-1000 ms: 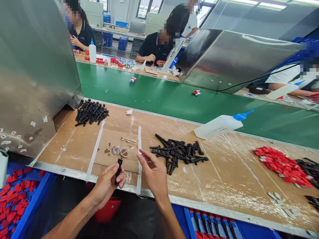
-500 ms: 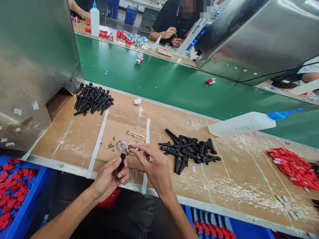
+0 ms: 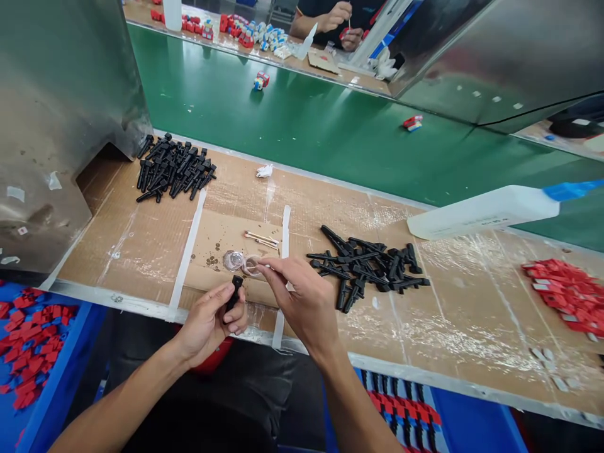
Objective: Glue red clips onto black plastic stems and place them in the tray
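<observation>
My left hand [image 3: 214, 321] is closed round a black plastic part [image 3: 234, 293], held upright near the bench's front edge. Between the thumb and fingers of my right hand [image 3: 302, 296] is a thin white stick [image 3: 265, 266]; its tip is over a small clear round dish [image 3: 251, 265]. Beside that dish sits its clear lid or a second small container [image 3: 233, 259]. Several cotton swabs [image 3: 261, 239] lie behind them on a cardboard sheet [image 3: 212, 228] with dark spots. Black parts form one pile [image 3: 175, 168] at the left and another [image 3: 368, 264] at the right.
A white bottle [image 3: 486, 212] with a blue nozzle lies at the right, near red parts [image 3: 566, 296]. Blue bins [image 3: 89, 343] flank my lap. Beyond the green belt [image 3: 321, 126], a person's hands [image 3: 346, 25] work. A metal panel [image 3: 61, 126] stands left.
The view has tilted down and shifted slightly. My right hand has turned a little, with the stick still at the dish. My left hand keeps its hold on the black part.
</observation>
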`<state>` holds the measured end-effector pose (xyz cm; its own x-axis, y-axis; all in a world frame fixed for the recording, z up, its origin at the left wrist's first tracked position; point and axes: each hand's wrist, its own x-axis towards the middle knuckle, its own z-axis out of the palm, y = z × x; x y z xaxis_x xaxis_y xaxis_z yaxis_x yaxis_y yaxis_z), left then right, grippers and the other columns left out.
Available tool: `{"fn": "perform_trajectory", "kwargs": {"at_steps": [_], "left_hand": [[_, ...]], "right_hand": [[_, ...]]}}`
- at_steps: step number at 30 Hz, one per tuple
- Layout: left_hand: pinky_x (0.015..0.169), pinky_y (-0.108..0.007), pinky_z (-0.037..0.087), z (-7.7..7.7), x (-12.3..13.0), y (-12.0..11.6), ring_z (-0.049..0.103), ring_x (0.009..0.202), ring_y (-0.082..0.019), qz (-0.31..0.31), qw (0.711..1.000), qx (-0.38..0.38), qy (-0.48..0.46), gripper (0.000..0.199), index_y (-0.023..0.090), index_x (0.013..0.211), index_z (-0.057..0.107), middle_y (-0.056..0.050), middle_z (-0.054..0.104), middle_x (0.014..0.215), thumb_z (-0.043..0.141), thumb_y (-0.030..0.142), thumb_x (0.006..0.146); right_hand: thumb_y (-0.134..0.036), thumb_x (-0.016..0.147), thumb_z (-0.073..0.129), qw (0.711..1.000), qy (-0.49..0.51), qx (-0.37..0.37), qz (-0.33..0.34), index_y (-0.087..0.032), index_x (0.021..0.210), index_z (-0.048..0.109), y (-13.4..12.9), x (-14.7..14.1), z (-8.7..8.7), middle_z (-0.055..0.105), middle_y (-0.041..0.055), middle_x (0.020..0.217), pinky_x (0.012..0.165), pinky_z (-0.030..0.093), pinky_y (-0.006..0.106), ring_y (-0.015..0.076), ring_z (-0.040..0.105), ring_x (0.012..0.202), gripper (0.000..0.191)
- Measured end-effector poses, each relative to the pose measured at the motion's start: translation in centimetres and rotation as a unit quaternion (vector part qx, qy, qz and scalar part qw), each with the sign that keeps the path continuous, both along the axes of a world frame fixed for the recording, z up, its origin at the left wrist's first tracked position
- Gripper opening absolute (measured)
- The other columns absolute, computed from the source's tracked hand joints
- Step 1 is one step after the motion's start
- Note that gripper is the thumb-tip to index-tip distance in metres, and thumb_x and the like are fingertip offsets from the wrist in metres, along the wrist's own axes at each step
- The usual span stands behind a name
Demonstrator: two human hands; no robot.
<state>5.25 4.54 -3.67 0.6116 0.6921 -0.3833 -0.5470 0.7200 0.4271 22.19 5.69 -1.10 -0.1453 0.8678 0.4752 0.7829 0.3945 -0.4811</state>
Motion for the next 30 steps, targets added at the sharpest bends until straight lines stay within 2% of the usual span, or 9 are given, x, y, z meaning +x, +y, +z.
{"fn": "perform_trajectory", "kwargs": {"at_steps": [17, 24, 30], "left_hand": [[0.055, -0.024, 0.027, 0.4, -0.1, -0.1, 0.031, 0.051, -0.009, 0.004, 1.000, 0.004, 0.013, 0.026, 0.014, 0.084, 0.055, 0.006, 0.030, 0.055, 0.041, 0.030, 0.099], [0.055, -0.023, 0.027, 0.3, 0.0, -0.1, 0.032, 0.051, -0.009, 0.005, 1.000, 0.000, 0.013, 0.026, 0.014, 0.084, 0.055, 0.006, 0.030, 0.055, 0.042, 0.030, 0.099], [0.055, -0.023, 0.027, 0.3, 0.0, 0.0, 0.032, 0.051, -0.008, 0.005, 1.000, -0.003, 0.008, 0.025, 0.014, 0.085, 0.055, 0.006, 0.030, 0.056, 0.041, 0.030, 0.099]], "right_hand": [[-0.012, 0.090, 0.062, 1.000, -0.022, 0.016, -0.014, -0.015, 0.100, 0.067, 0.1, -0.1, -0.4, 0.075, 0.0065, 0.091, 0.076, 0.053, 0.031, 0.0185, 0.066, 0.081, 0.011], [-0.012, 0.089, 0.065, 0.996, 0.021, 0.047, -0.078, -0.016, 0.099, 0.069, -0.3, 0.3, 0.0, 0.076, 0.0048, 0.088, 0.074, 0.053, 0.027, 0.0147, 0.067, 0.076, 0.011], [-0.013, 0.088, 0.065, 0.992, 0.048, 0.043, -0.106, -0.019, 0.098, 0.070, -0.8, 0.6, -0.3, 0.076, 0.0033, 0.089, 0.073, 0.054, 0.027, 0.0149, 0.069, 0.077, 0.012]]}}
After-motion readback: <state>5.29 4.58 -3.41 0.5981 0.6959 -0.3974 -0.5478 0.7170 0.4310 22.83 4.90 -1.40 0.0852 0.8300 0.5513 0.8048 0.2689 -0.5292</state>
